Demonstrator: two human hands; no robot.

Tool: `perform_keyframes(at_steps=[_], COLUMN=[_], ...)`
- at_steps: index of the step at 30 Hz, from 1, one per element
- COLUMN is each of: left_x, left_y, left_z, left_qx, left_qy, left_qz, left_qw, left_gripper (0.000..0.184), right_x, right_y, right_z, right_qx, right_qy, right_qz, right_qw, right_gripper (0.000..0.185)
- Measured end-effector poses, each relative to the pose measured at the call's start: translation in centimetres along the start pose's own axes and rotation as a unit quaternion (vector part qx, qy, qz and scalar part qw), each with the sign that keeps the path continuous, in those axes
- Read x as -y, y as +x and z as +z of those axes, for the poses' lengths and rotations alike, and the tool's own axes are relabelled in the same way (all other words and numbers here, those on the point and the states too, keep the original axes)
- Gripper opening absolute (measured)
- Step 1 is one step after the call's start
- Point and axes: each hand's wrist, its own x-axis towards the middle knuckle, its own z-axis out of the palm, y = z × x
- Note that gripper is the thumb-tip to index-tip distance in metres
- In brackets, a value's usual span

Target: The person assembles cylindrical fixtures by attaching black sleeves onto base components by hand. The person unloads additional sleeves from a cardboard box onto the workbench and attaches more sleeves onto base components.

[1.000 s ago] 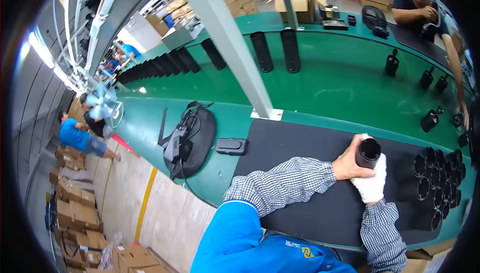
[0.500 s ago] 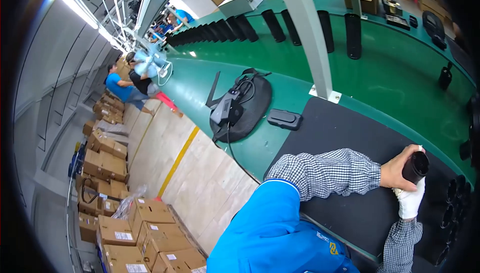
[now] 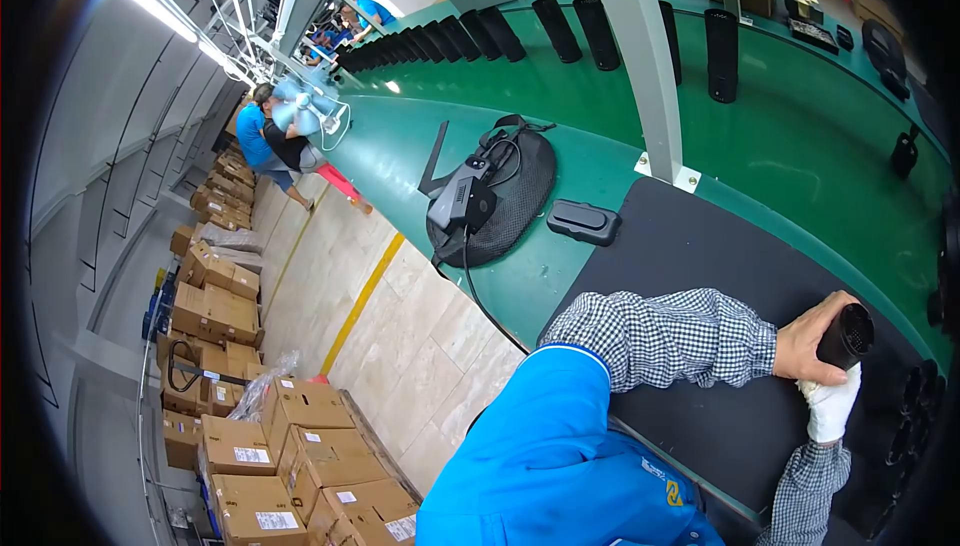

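A black cylinder with a dark round end facing up is held over the dark mat, at the lower right of the head view. My left hand, bare below a checkered cuff, is closed around its side with the thumb across the front. From below, my right hand in a white glove grips the lower part of the same cylinder; most of its fingers are hidden. Several similar black cylinders stand in shadow at the mat's right edge.
A row of black cylinders stands along the green belt. A grey post rises beside the mat. On the bench lie a black case and a mesh pad with a cabled device. Cartons are stacked left; two people are near a fan.
The view has shifted slightly, so the bench items sit a little differently in frame. Both hands still hold the cylinder, whose visible end has turned slightly.
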Motion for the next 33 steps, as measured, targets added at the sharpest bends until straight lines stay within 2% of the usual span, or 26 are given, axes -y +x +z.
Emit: perform_keyframes(at_steps=[3, 4, 7, 8, 11, 16, 19, 23, 26, 29, 32, 33], left_x=[0.0, 0.4, 0.2, 0.5, 0.1, -0.3, 0.0, -0.6, -0.4, -0.6, 0.1, -0.2], left_y=[0.1, 0.1, 0.2, 0.1, 0.1, 0.3, 0.3, 0.5, 0.5, 0.5, 0.4, 0.5], left_z=[0.0, 0.2, -0.3, -0.1, -0.2, -0.3, -0.5, -0.8, -0.7, -0.8, -0.6, -0.7], left_qx=[-0.003, -0.019, 0.026, 0.013, 0.016, 0.002, 0.026, 0.04, 0.041, 0.049, 0.044, 0.051], left_qy=[-0.037, 0.0, 0.032, 0.046, 0.02, 0.02, 0.035, 0.016, 0.013, 0.021, 0.056, 0.044], left_qz=[-0.058, -0.051, -0.082, -0.078, -0.094, -0.066, -0.093, -0.095, -0.097, -0.109, -0.095, -0.102], left_qw=[0.998, 0.999, 0.996, 0.996, 0.995, 0.998, 0.995, 0.995, 0.994, 0.993, 0.993, 0.992], left_gripper=[0.088, 0.087, 0.083, 0.08, 0.08, 0.085, 0.086, 0.086, 0.084, 0.082, 0.081, 0.081], right_x=[0.7, 1.3, 1.6, 1.6, 1.8, 2.5, 1.9, 1.1, 1.6, 2.1, 1.1, 1.2], right_y=[0.1, 0.1, 0.3, 0.2, 0.6, 0.9, 0.7, 0.6, 0.6, 0.5, 1.0, 0.9], right_z=[1.2, 1.2, 1.4, 1.4, 1.0, 0.9, 0.7, 0.9, 0.9, 1.0, 1.2, 1.1], right_qx=[-0.063, -0.062, -0.073, -0.072, -0.047, -0.029, -0.041, -0.058, -0.051, -0.071, -0.087, -0.085], right_qy=[0.043, 0.032, 0.041, 0.043, 0.046, -0.031, -0.042, -0.003, -0.042, -0.062, 0.018, -0.009], right_qz=[0.01, 0.006, 0.016, 0.012, 0.048, 0.011, 0.008, 0.021, 0.021, 0.017, 0.043, 0.035], right_qw=[0.997, 0.998, 0.996, 0.996, 0.997, 0.999, 0.998, 0.998, 0.998, 0.995, 0.995, 0.996], right_gripper=[0.063, 0.064, 0.069, 0.073, 0.075, 0.073, 0.073, 0.074, 0.073, 0.08, 0.082, 0.081])
